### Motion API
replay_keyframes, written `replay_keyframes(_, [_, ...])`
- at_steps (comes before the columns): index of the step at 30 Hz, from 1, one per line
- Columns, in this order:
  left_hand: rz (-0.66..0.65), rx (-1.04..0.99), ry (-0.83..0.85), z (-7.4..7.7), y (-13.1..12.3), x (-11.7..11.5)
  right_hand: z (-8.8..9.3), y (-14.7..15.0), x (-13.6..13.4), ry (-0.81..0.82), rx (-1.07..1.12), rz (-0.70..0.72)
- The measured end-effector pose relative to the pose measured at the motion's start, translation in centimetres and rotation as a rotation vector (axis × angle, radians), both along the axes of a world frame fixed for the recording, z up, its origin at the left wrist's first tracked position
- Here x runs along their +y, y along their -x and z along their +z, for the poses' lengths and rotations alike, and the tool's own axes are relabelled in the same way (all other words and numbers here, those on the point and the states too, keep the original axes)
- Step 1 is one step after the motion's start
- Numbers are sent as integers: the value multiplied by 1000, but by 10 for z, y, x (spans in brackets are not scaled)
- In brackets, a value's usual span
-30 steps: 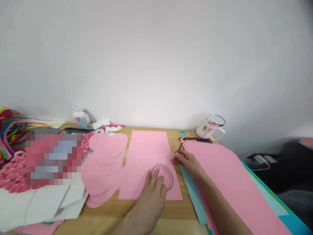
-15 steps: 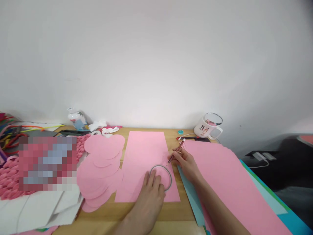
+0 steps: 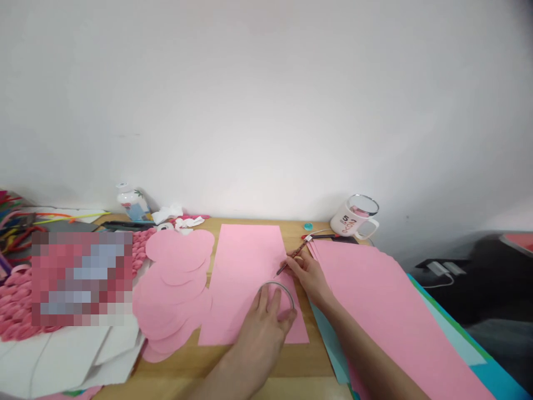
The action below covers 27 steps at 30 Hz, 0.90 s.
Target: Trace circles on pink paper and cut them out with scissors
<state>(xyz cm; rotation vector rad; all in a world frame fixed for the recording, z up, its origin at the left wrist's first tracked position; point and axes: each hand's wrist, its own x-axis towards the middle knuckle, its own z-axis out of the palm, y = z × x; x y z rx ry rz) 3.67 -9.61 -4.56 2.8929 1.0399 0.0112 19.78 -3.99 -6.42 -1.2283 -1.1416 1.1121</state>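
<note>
A thin grey ring [image 3: 285, 289] lies flat on a pink sheet of paper [image 3: 245, 255] in the middle of the desk. My left hand [image 3: 266, 322] holds the ring down, its fingers spread over it and the thumb at its right side. My right hand [image 3: 306, 272] grips a dark reddish pencil [image 3: 296, 251] with a white end. The pencil's tip points down at the paper, close to the ring's top edge; whether it touches is too small to tell.
Left of the sheet lies a pile of rounded pink paper cut-outs [image 3: 175, 300], beside white papers [image 3: 62, 355] and a white bottle [image 3: 134, 203]. Right are stacked pink sheets [image 3: 375, 294] over blue ones, a white mug [image 3: 348, 219] and a teal round piece [image 3: 308, 226]. A wall stands behind.
My right hand has moved left and slightly down, bringing the pencil tip to the ring's top. My left thumb has spread out to the right, onto the ring's side.
</note>
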Motion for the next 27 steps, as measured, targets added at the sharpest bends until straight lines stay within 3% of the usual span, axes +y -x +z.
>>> replay_keyframes(8, [-4,7,-2,-1,-1,1,9,33,12,-28,-148,149])
replay_keyframes(15, [-14,29,52,5,-1,2,10,33,12,-32,-209,227])
replay_keyframes(22, [-4,-38,21,3,2,5,1,10,17,-29,-259,119])
replay_keyframes(27, [-21,-31,1,-2,2,7,-1,-6,7,-21,-306,10])
